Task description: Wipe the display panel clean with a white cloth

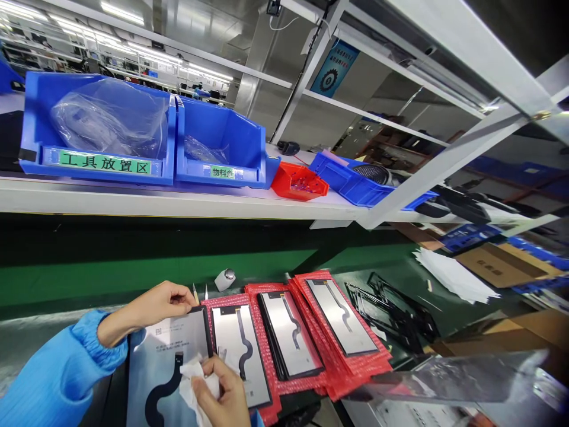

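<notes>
My left hand (153, 305), in a blue sleeve, pinches the top edge of a silver display panel (166, 356) that lies in front of me. My right hand (222, 394) is closed on a white wipe (195, 379) pressed on the panel near its black flex cable. Right beside it, three more panels (284, 332) lie on red bubble wrap (342, 379), fanned out to the right.
Tweezers (195, 292) and a small white bottle (224, 279) sit behind the panels on the green mat (111, 267). Black frames (391, 308) and white sheets (453, 276) lie to the right. Blue bins (102, 127) and a red tray (299, 181) stand on the shelf above.
</notes>
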Tool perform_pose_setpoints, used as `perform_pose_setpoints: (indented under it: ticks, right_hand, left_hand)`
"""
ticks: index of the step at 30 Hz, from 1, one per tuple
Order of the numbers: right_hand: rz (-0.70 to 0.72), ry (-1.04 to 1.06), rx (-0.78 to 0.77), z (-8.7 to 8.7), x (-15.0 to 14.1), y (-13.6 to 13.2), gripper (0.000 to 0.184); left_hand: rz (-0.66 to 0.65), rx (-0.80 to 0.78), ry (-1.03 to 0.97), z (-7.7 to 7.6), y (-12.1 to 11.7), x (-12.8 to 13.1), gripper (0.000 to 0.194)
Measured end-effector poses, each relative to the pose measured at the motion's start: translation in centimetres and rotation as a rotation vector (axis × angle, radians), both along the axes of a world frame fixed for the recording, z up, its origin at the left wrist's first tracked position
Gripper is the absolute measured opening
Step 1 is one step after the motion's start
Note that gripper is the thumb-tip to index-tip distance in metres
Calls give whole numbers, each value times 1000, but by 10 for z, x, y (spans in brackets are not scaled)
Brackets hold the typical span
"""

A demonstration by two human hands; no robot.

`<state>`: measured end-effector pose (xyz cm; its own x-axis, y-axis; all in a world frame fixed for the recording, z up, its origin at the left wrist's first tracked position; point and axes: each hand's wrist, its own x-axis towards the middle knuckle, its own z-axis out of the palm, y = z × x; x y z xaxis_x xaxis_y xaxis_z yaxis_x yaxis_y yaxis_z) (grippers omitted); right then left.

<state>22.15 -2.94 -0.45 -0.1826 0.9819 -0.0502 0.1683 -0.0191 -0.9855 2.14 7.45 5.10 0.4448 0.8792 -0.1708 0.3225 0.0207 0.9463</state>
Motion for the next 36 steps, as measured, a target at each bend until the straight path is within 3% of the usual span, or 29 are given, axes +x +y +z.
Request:
perform_pose_setpoints:
  ticks: [12, 17, 20, 22, 24, 26, 31, 34, 36]
  right_hand:
    - [-40, -24, 10, -10, 0, 0, 19]
    - [-36, 27, -11, -19, 7, -1, 27]
    - [5, 26, 62, -5, 25, 9, 30]
    - [-8, -42, 164, 17, 40, 23, 23]
    - [-166, -233, 374, 40, 52, 42, 14]
    - [-181, -468, 615, 59, 56, 62, 11]
    - [227, -840, 1173, 68, 51, 98, 19]
    - [431, -953, 1323, 65, 54, 106, 17]
    - [477, -996, 1364, 63, 57, 107, 16]
  left_hand:
    - [-49, 6, 3, 3, 3, 1, 27]
    - [-64, 30, 88, -11, -10, -3, 30]
    - [-21, 3, 119, -23, -17, -1, 24]
    - [-24, -21, 99, -27, -18, 2, 23]
    - [-45, -18, 100, -26, -18, 7, 20]
    - [-67, -4, 119, -22, -18, 12, 19]
    - [-85, 34, 158, -12, -18, 24, 19]
    - [-107, 63, 164, -11, -20, 27, 21]
    - [-121, 83, 173, -13, -20, 28, 22]
